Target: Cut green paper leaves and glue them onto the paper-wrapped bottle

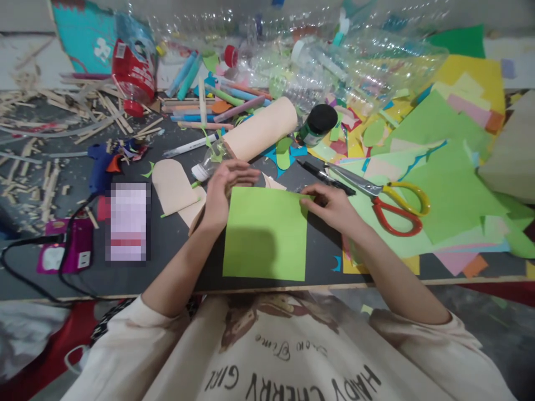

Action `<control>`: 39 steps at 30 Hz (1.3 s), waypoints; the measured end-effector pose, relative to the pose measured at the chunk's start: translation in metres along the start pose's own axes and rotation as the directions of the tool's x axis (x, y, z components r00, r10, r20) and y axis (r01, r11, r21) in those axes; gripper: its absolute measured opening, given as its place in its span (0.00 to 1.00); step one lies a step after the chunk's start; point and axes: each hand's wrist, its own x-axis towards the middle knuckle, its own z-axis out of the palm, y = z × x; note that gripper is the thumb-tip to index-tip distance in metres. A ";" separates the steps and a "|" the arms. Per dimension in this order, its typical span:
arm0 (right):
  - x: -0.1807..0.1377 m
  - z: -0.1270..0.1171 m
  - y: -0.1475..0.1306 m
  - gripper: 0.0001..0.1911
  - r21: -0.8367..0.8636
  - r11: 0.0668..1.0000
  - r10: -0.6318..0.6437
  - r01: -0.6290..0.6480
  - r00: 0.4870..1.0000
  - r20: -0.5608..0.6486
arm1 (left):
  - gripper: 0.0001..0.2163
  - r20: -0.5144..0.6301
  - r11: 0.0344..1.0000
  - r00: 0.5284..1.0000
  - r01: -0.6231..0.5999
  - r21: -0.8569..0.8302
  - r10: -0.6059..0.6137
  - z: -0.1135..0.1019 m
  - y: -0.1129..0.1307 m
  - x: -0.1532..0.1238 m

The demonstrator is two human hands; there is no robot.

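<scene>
1. Head view: the sheet [267, 214], a green square, is at the near edge of the table [326, 248], flat on it or just above; I cannot tell which.
2. The left hand [225, 186] is at the sheet's far left corner, fingers stretched out and together; whether its thumb grips the paper is hidden.
3. The right hand [334, 205] pinches the far right corner between thumb and fingers.
4. A light pinch should serve best, since paper this thin likely creases under a hard one. Keeping both far corners level would help the sheet stay square and smooth.
5. The pen [328, 177] and scissors [376, 190] lie just beyond the right hand, so small, low movements there seem wise.
6. The tube [261, 131] lies farther off, beyond the left fingers.
</scene>
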 end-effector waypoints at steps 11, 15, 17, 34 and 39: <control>0.004 0.000 0.006 0.06 -0.091 0.989 -0.120 0.113 0.990 -0.078 | 0.13 0.820 0.313 0.572 -0.782 0.539 0.016 0.012 0.017 -0.046; 0.011 -0.004 0.002 0.08 -0.199 0.964 -0.191 0.174 0.979 -0.072 | 0.23 0.846 0.252 0.499 -0.808 0.532 -0.185 0.016 0.004 -0.045; 0.014 -0.003 0.000 0.12 -0.251 0.946 -0.227 0.205 0.972 -0.062 | 0.26 0.840 0.236 0.504 -0.807 0.541 -0.203 0.020 0.000 -0.042; 0.016 0.006 0.012 0.23 -0.317 0.894 -0.351 0.317 0.935 -0.053 | 0.27 0.858 0.250 0.474 -0.822 0.511 -0.196 0.011 -0.004 -0.033; 0.014 0.006 0.013 0.24 -0.324 0.882 -0.371 0.341 0.928 -0.033 | 0.28 0.846 0.244 0.513 -0.810 0.532 -0.142 0.009 -0.003 -0.034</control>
